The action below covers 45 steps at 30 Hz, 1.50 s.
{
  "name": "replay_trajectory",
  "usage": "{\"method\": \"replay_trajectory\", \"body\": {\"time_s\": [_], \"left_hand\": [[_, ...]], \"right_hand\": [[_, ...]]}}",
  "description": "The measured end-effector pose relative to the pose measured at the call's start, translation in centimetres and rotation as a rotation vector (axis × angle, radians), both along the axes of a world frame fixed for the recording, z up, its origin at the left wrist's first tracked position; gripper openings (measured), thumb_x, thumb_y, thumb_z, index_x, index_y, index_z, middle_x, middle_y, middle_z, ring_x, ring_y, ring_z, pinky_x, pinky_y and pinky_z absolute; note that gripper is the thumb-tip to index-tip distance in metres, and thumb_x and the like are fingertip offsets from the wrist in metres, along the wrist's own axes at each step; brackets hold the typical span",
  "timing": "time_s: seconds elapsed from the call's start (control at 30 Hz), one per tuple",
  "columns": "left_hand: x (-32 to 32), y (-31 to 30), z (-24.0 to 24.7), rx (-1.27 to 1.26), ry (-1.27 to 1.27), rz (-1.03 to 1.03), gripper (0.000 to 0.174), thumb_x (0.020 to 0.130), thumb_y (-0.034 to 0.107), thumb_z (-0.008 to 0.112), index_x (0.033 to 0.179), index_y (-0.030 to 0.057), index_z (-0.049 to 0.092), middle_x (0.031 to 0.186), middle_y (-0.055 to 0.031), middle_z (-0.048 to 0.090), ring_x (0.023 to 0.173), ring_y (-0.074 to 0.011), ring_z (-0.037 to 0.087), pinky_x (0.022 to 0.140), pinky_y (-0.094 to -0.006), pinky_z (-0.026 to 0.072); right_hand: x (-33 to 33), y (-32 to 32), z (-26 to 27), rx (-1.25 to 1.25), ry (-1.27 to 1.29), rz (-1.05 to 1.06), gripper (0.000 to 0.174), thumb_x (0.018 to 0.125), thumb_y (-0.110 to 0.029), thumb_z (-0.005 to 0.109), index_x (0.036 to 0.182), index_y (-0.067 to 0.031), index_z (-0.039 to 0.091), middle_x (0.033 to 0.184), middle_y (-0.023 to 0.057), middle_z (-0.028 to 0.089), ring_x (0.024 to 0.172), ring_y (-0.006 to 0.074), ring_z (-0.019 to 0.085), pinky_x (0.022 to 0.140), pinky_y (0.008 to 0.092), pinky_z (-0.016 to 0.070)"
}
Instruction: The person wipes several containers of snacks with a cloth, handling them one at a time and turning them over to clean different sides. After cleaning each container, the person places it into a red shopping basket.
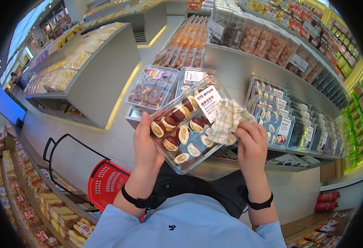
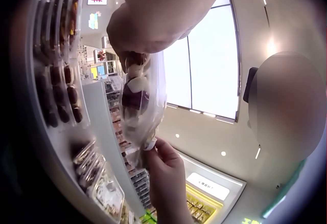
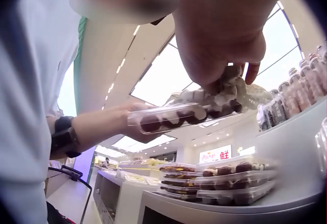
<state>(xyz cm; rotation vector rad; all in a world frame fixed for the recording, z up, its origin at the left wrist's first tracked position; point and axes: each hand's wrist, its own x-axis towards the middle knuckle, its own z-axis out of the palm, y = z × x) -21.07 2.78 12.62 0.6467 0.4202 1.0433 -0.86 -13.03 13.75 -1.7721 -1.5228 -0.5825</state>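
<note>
My left hand (image 1: 145, 142) grips the left end of a clear plastic box (image 1: 183, 135), held tilted in front of my body. Inside lie dark red dates with pale filling, and a white label (image 1: 208, 103) is stuck on the lid. A cream checked cloth (image 1: 225, 120) is bunched in my right hand (image 1: 251, 142), against the box's right side by the label. The right wrist view shows the cloth (image 3: 237, 93) on the box's top, under the right fingers. In the left wrist view the right hand (image 2: 166, 168) pinches at the box's far end.
Stacked boxes (image 1: 152, 87) stand on the display counter ahead, and more date boxes (image 1: 272, 120) fill the shelf at right. A red shopping basket (image 1: 107, 184) with a black handle is at lower left. Snack shelves (image 1: 82, 53) line the aisle.
</note>
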Motion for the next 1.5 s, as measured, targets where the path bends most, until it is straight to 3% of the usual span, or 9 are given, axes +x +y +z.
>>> {"method": "replay_trajectory", "body": {"time_s": [0.2,0.27,0.37,0.5,0.6,0.73,1.03,1.27,1.5], "left_hand": [[0.1,-0.3,0.1,-0.091,-0.030,-0.076,0.056,0.110,0.040,0.034,0.131,-0.0092,0.048,0.131,-0.0240,0.059,0.122,-0.0320,0.060,0.104,-0.0463,0.0510],[0.3,-0.1,-0.2,-0.093,-0.075,-0.129,0.055,0.109,0.042,0.036,0.133,-0.0060,0.048,0.129,-0.0223,0.061,0.120,-0.0312,0.062,0.103,-0.0458,0.0513],[0.4,0.6,-1.6,-0.089,-0.103,-0.168,0.047,0.109,0.035,0.044,0.138,-0.0012,0.044,0.134,-0.0204,0.056,0.119,-0.0285,0.061,0.102,-0.0423,0.0503],[1.9,-2.3,-2.7,0.358,0.412,0.144,0.059,0.107,0.020,0.048,0.156,0.0082,0.016,0.154,-0.0200,0.028,0.138,-0.0269,0.039,0.114,-0.0382,0.0334],[2.2,-4.0,-4.8,0.265,0.268,-0.013,0.068,0.108,0.022,0.045,0.161,0.0089,0.003,0.160,-0.0185,0.022,0.147,-0.0265,0.025,0.120,-0.0377,0.0221],[0.4,-5.3,-5.5,0.360,0.197,-0.360,0.067,0.107,0.041,0.042,0.159,0.0071,0.018,0.161,-0.0145,0.029,0.147,-0.0256,0.031,0.119,-0.0392,0.0287],[-1.7,-3.7,1.0,-0.078,-0.140,-0.560,0.094,0.096,0.078,0.023,0.158,0.0068,0.023,0.154,-0.0165,0.041,0.138,-0.0312,0.047,0.111,-0.0486,0.0417],[-1.6,-2.7,-1.8,-0.246,-0.258,-0.558,0.060,0.108,0.048,0.034,0.151,0.0067,0.038,0.142,-0.0148,0.056,0.128,-0.0301,0.057,0.109,-0.0480,0.0459],[-1.3,-2.9,-1.8,0.182,-0.007,-0.484,0.061,0.107,0.031,0.048,0.156,0.0042,0.026,0.151,-0.0151,0.045,0.135,-0.0254,0.051,0.111,-0.0424,0.0431]], "right_hand": [[1.4,0.8,-4.2,0.388,1.662,0.539,0.035,0.106,-0.011,0.046,0.140,-0.0057,0.049,0.132,0.0072,0.062,0.113,0.0189,0.063,0.097,0.0312,0.0509],[1.8,0.1,-5.5,0.314,2.015,1.036,0.046,0.109,-0.033,0.038,0.147,-0.0068,0.041,0.143,0.0106,0.054,0.124,0.0235,0.059,0.104,0.0383,0.0485],[-0.9,0.0,-2.1,0.336,2.049,0.992,0.060,0.109,-0.049,0.028,0.152,-0.0089,0.034,0.151,0.0111,0.046,0.133,0.0258,0.052,0.108,0.0451,0.0450],[-4.1,0.1,-1.2,0.541,1.914,0.751,0.073,0.104,-0.062,0.028,0.155,-0.0100,0.030,0.156,0.0131,0.039,0.141,0.0299,0.043,0.115,0.0490,0.0385],[-5.5,-0.7,-2.6,0.440,1.673,1.074,0.080,0.096,-0.065,0.040,0.153,-0.0089,0.034,0.153,0.0149,0.041,0.139,0.0329,0.044,0.113,0.0498,0.0397],[-7.5,1.0,0.9,-0.100,0.320,0.658,0.085,0.080,-0.058,0.076,0.141,-0.0054,0.050,0.143,0.0234,0.047,0.134,0.0444,0.044,0.108,0.0509,0.0430],[-5.8,2.5,-2.5,-0.111,0.117,0.487,0.067,0.078,-0.051,0.077,0.126,-0.0058,0.062,0.130,0.0184,0.057,0.130,0.0435,0.048,0.110,0.0533,0.0390],[-4.5,1.6,-1.4,-0.219,0.001,0.714,0.061,0.084,-0.058,0.067,0.117,-0.0068,0.064,0.130,0.0146,0.058,0.141,0.0376,0.041,0.114,0.0563,0.0310],[-2.7,2.9,-0.7,-0.021,0.185,0.127,0.060,0.088,-0.053,0.062,0.115,0.0012,0.061,0.121,0.0193,0.058,0.121,0.0391,0.050,0.104,0.0536,0.0366]]}}
